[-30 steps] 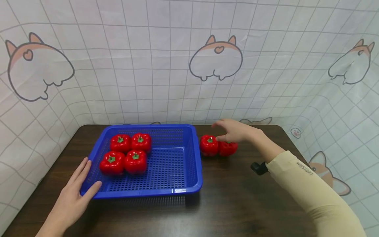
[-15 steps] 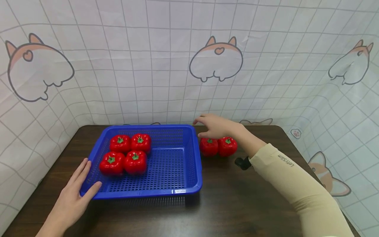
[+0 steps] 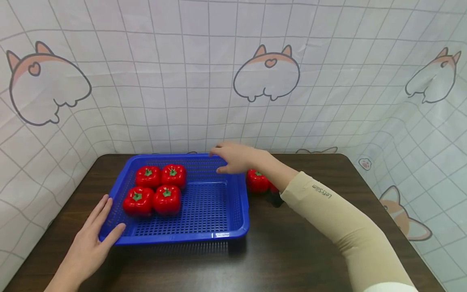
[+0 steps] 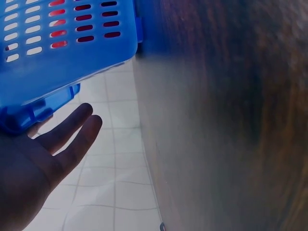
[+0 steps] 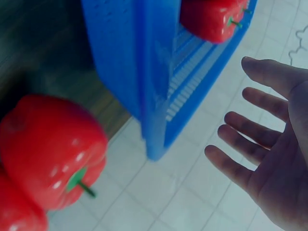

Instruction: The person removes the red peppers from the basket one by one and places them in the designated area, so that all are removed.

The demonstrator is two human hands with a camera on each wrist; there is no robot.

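While the left hand [image 3: 89,241] rests, fingers straight, against the left rim of a blue basket [image 3: 168,238], the right hand [image 3: 235,157], empty and loosely spread, appears above the basket's far right corner, its beige sleeve [image 3: 339,215] slanting in from near right. The basket's long axis runs left to right. Four red peppers [image 3: 162,195] sit inside at left, closer to the left hand; two loose peppers [image 3: 256,182] stand just right of it on the dark table [image 3: 292,251].

The right arm [image 3: 335,215] angles forward and inward, the right hand [image 3: 233,158] raised with fingers [image 5: 252,129] loosely spread. The left hand [image 3: 89,241] points forward, fingers extended, thumb [image 3: 114,234] held apart.
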